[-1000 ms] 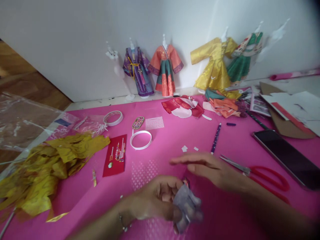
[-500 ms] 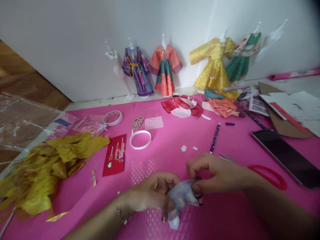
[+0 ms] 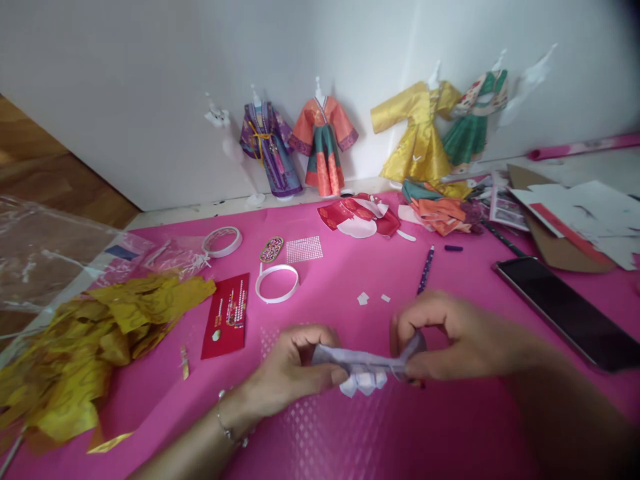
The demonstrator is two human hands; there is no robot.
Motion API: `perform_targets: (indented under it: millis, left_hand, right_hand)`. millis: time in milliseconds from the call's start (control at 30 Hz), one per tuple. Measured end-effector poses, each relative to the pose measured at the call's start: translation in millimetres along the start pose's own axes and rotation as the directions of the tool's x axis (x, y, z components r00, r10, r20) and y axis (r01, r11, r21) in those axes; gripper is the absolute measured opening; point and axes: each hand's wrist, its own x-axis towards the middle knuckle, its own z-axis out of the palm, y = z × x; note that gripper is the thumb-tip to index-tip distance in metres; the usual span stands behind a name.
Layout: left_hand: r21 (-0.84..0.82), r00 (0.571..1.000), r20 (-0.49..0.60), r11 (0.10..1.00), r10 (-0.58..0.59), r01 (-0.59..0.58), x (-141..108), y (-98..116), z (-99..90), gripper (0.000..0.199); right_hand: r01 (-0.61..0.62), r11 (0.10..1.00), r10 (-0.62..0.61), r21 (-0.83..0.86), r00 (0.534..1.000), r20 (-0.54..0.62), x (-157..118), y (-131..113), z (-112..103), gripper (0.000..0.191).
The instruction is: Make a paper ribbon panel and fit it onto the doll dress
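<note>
A small pale lavender piece of fabric is stretched between my two hands, low over the pink surface. Whitish tabs or folds stick out below its lower edge. My left hand pinches the left end between thumb and fingers. At the other end, my right hand, slightly blurred, has thumb and fingers closed on the fabric, and part of the cloth bends up there. Two white paper scraps lie just beyond the hands. A dark patterned pen lies beyond my right hand, its cap apart from it.
Dressed doll forms, including a yellow gown, stand along the wall. Tape rolls, a red card of beads and crumpled yellow fabric lie left. A phone and papers lie right; red cloth pieces lie behind.
My hands have moved up and apart, my right hand to the right. The fabric has turned from hanging slanted to stretched nearly level. The red scissor handle is now out of sight near my right arm.
</note>
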Motion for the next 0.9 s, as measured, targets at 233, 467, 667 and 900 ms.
perform_targets:
  millis: [233,467,667,900]
  left_hand:
    - [0.066,0.843,0.398,0.927,-0.363,0.368,-18,4,-3.8,0.034]
    - [0.212,0.942,0.0,0.921,-0.335,0.327,5,-4,0.5,0.018]
    - [0.51,0.963,-0.256,0.834,-0.087,0.211,10,-7,-0.2,0.019]
    - [0.814,0.927,-0.345,0.537,0.145,0.219,9,-10,-10.2,0.01]
  right_hand:
    - [-0.165,0.926,0.0,0.34,0.899,0.437,0,2,15,0.044]
    - [-0.214,0.974,0.213,-0.075,0.977,-0.013,22,26,17,0.022]
    - [-0.255,0.929,0.189,-0.268,0.95,-0.247,29,37,14,0.023]
    - [-0.244,0.906,0.072,-0.344,0.893,-0.444,37,40,23,0.015]
